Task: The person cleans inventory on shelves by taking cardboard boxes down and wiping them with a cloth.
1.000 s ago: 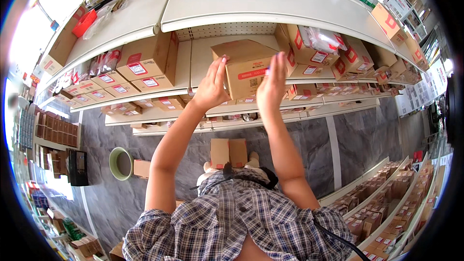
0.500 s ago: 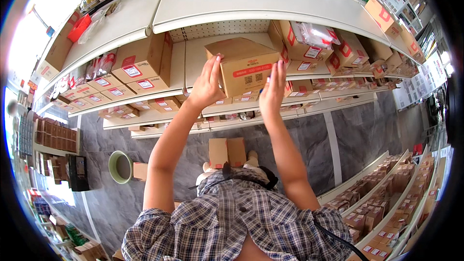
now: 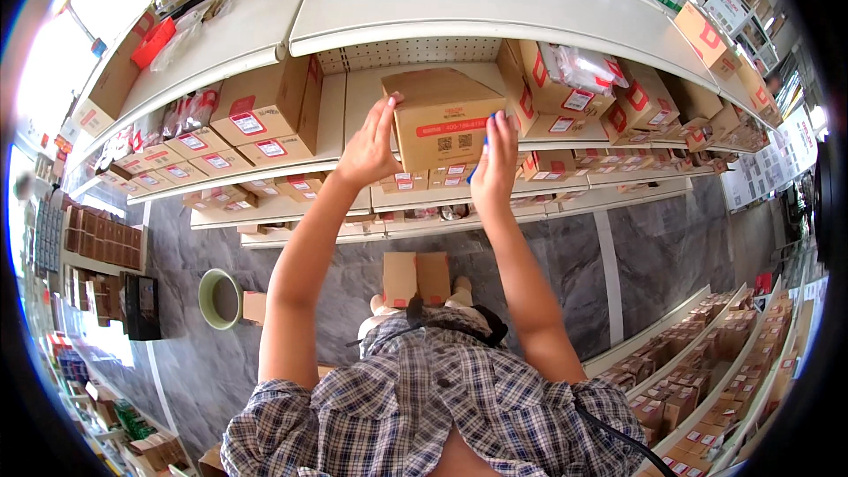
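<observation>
A brown cardboard box [image 3: 449,128] with a red stripe and two printed square codes stands upright at the front of a white shelf, between my hands. My left hand [image 3: 371,148] presses its fairly straight fingers against the box's left side. Along the right side lie the long fingers of my right hand [image 3: 495,159]. Something slim and blue [image 3: 471,175] shows by the right palm; its kind is hard to make out. The box's back and underside are hidden.
Cardboard boxes [image 3: 254,115] stand left of the held one, and a box topped with clear plastic bags [image 3: 583,66] is at right. Above runs a white upper shelf [image 3: 477,2]. A two-part carton [image 3: 416,278] is by my feet. A green tub [image 3: 220,299] stands on the floor.
The box has turned from a slight tilt to nearly straight and sits slightly farther left relative to the shelf. Both hands have moved with it, staying at its sides.
</observation>
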{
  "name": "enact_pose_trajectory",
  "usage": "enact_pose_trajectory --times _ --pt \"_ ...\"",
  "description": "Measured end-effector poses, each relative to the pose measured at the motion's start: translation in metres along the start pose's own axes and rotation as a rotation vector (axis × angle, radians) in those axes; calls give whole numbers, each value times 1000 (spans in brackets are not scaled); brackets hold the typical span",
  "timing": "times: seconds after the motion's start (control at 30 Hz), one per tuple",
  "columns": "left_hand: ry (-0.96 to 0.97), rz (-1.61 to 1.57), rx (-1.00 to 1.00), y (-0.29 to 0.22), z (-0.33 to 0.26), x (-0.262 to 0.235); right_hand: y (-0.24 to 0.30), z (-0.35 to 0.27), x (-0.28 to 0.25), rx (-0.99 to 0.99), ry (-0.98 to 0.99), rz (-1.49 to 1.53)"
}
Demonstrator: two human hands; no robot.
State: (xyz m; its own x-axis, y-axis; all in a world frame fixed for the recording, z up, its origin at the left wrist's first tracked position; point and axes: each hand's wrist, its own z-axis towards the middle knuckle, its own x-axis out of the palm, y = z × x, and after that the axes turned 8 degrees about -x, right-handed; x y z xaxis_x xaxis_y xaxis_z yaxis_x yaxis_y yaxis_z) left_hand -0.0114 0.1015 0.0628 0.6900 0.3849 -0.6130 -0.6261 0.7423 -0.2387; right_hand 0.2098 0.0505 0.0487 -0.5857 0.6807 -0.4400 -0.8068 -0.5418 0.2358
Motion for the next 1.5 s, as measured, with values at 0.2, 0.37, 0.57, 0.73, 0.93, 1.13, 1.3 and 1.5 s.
enact_pose_trajectory --times 0.2,0.37,0.57,0.73,0.93,1.13,1.3,1.5 --pt "1 106 -51 8 -6 -11 4 8 8 596 -79 522" --pt "-103 358 -199 -31 -51 -6 27 -2 31 863 -167 800" --pt "328 514 -288 -65 -48 16 64 -25 64 1026 -242 1105" --pt "279 579 -132 1 -85 27 56 -33 99 1118 -134 1011" --pt "77 362 -491 -31 -96 34 -42 3 124 888 -25 774" --pt "-7 214 -649 -48 -82 47 -160 62 166 721 315 646" --pt "-81 -32 -927 -37 -95 51 -135 68 167 684 579 757" --pt "-58 -129 -864 10 -105 49 -117 26 107 684 335 544"
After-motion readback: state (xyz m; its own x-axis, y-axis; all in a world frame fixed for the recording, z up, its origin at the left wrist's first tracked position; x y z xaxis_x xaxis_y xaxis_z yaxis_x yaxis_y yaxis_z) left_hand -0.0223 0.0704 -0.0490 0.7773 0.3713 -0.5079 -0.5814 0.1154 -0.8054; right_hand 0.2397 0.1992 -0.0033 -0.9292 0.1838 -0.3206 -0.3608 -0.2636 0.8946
